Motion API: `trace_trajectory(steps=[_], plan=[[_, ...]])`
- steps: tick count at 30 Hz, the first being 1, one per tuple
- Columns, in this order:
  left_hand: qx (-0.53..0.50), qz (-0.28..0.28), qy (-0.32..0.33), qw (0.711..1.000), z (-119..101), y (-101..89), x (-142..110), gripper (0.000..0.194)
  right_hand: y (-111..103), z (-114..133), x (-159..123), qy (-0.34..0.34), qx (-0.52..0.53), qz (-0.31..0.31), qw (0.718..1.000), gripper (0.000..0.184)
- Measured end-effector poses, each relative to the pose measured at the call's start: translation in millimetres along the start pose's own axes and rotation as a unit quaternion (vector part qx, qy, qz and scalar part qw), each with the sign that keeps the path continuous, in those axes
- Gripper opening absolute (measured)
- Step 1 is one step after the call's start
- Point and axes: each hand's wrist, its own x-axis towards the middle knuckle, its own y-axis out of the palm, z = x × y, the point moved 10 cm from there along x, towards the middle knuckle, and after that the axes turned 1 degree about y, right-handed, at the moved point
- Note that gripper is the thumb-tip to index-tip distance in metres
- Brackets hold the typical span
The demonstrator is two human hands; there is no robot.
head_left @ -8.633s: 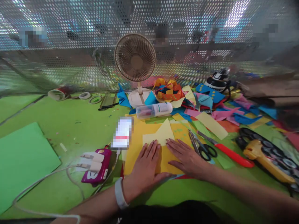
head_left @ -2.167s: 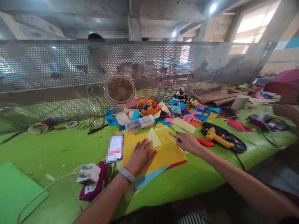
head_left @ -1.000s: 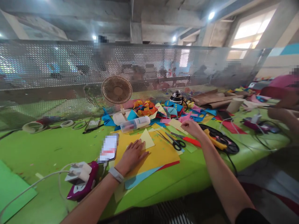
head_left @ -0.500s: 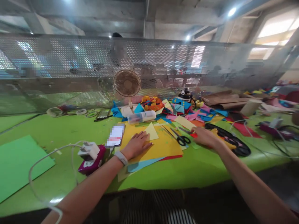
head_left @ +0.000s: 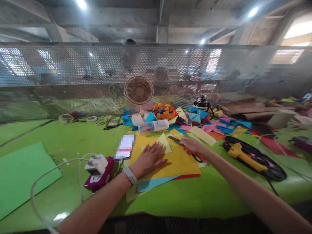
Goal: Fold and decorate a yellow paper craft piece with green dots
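My left hand [head_left: 152,159] lies flat with fingers spread on a stack of coloured sheets, the top one yellow paper [head_left: 180,165]. Its fingertips touch a pale yellow paper triangle [head_left: 165,143]. Over the right part of the stack, my right hand [head_left: 191,145] is closed around red-handled scissors [head_left: 173,139]. Their dark blades point left toward the triangle. Beneath that hand, a pair of black-handled scissors [head_left: 198,158] is partly hidden. Light blue paper [head_left: 156,183] and red paper edges stick out below the yellow sheet.
A phone [head_left: 125,146] and a purple power strip [head_left: 98,177] with white chargers stand left. Behind are a bottle [head_left: 154,125], a small fan [head_left: 138,90] and paper scraps [head_left: 192,113]. A yellow glue gun [head_left: 248,157] rests in a black tray [head_left: 275,174] at right.
My right hand has moved left with the red-handled scissors, from beside the stack to over it, covering part of the black-handled pair. My left hand stays on the paper. The view has shifted slightly.
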Motion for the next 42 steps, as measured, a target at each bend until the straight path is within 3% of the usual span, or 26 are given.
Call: trace_trajectory(steps=[6,11,28,42], plan=[[-0.027,0.039,-0.011,0.999,1,7.4,1,0.069,-3,10,5,-0.056,-0.143,-0.03,0.988,0.022],[-0.023,0.047,-0.011,0.999,0,7.2,1,0.069,7,24,-2,-0.125,-0.191,0.006,0.974,0.025],[-0.025,0.078,-0.007,0.997,-6,6.1,1,0.072,14,27,-19,-0.221,-0.18,0.04,0.958,0.029],[-0.044,0.074,-0.006,0.996,-7,4.5,1,0.075,18,23,-28,-0.237,-0.156,0.012,0.959,0.025]])
